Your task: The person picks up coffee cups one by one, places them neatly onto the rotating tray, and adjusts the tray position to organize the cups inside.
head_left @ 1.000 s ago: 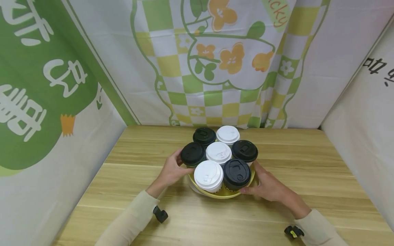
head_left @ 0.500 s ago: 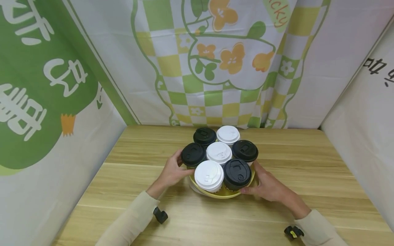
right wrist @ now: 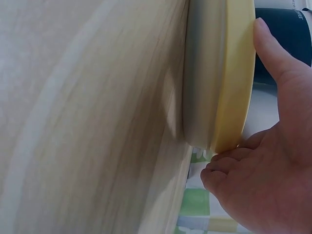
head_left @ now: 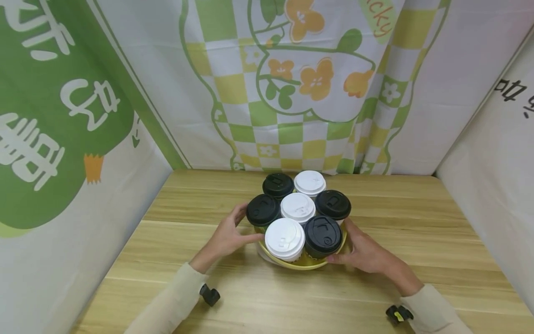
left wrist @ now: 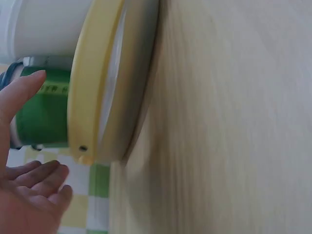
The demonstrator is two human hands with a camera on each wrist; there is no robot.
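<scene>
A round yellow tray (head_left: 301,266) on a pale base holds several lidded paper cups, some with white lids (head_left: 285,238) and some with black lids (head_left: 323,234). My left hand (head_left: 225,236) is at the tray's left side, fingers spread and loosely bent around empty space. In the left wrist view its thumb points toward a green-sleeved cup (left wrist: 46,119); the fingertips stand apart from the rim. On the right side, my right hand (head_left: 367,253) holds the yellow rim (right wrist: 236,73) between thumb and fingers, beside a dark-sleeved cup (right wrist: 285,46).
The wooden table (head_left: 187,278) runs back to a printed curtain (head_left: 300,139). Fabric walls stand at the left (head_left: 137,195) and right (head_left: 492,171). A black wrist device (head_left: 210,294) sits at the left cuff, another (head_left: 399,314) at the right.
My left hand has drawn slightly back and left, its fingers widening away from the tray and the left cup. The right hand keeps its place; tray and cups look unmoved.
</scene>
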